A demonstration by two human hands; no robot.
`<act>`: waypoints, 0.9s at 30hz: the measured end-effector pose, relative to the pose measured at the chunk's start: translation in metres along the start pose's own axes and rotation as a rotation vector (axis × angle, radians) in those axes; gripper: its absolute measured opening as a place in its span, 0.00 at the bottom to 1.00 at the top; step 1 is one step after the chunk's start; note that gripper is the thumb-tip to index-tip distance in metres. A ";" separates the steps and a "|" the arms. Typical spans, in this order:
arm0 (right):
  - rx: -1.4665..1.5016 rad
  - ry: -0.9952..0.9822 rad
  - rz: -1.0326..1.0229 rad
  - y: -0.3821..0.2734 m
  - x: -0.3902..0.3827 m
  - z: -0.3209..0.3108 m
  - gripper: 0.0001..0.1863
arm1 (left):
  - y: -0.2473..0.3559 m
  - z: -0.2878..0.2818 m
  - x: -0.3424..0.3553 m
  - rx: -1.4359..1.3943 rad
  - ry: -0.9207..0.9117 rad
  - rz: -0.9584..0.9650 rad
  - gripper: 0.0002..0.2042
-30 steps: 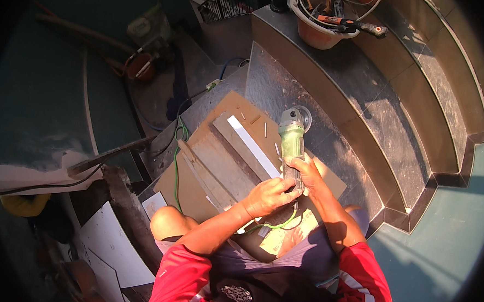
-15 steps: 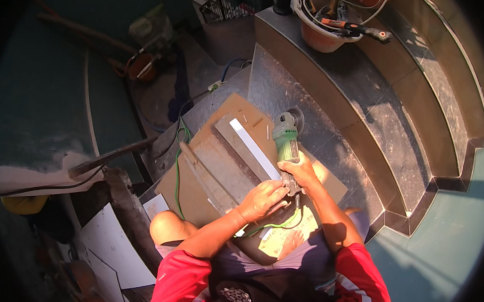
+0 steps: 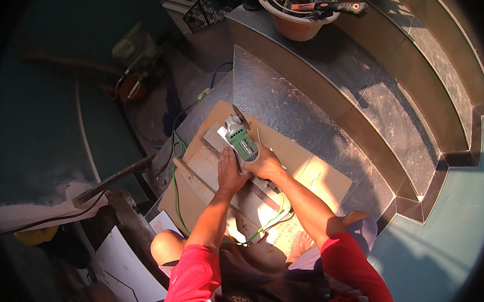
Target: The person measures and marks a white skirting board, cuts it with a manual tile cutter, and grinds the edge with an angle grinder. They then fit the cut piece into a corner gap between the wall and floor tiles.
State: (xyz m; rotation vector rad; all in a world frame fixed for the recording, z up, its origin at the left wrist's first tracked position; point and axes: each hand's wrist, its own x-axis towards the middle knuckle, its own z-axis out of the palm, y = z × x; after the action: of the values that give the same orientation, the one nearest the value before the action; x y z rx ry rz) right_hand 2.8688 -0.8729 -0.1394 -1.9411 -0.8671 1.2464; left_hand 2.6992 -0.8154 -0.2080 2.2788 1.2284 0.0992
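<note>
My right hand (image 3: 264,163) is wrapped round the body of a green angle grinder (image 3: 243,144). The grinder's disc (image 3: 241,118) points away from me at its far end. Flat beside the grinder lies my left hand (image 3: 231,170), fingers stretched forward and its thumb side close to my right hand. A narrow white strip (image 3: 222,133) shows just past the left fingertips; most of it is hidden under the hands and grinder. Beneath is a worn board (image 3: 198,160) on a brown sheet (image 3: 314,174). Whether the disc touches the strip I cannot tell.
Curved dark steps (image 3: 325,75) rise at the right. A bucket of tools (image 3: 299,27) stands on them, an orange-handled tool (image 3: 322,7) across its rim. A green cord (image 3: 175,201) loops along the left, near a wooden stick (image 3: 191,178). White panels (image 3: 127,266) lie at lower left.
The grinder has moved left and is now over the white strip, tilted the other way. My left hand has left the grinder's rear end and slid forward, flattening out beside it.
</note>
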 end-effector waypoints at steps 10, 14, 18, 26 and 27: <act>-0.129 -0.071 -0.063 -0.018 0.028 0.030 0.40 | -0.013 0.016 -0.001 -0.049 0.035 0.031 0.42; -0.137 -0.021 -0.150 -0.008 0.045 0.038 0.38 | -0.008 0.018 0.004 -0.145 0.020 0.090 0.40; -0.148 -0.060 -0.123 -0.016 0.049 0.044 0.36 | -0.024 0.021 0.004 -0.200 -0.015 0.090 0.40; -0.158 -0.065 -0.101 -0.013 0.055 0.042 0.35 | 0.016 0.032 -0.027 -0.397 0.292 -0.053 0.41; -0.176 -0.075 -0.093 -0.014 0.055 0.041 0.37 | 0.030 0.034 -0.037 -0.464 0.362 -0.102 0.42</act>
State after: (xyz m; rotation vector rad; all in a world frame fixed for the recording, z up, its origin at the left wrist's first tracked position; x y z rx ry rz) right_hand 2.8465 -0.8129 -0.1683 -1.9743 -1.1260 1.2301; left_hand 2.7108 -0.8724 -0.2153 1.8370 1.3284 0.7087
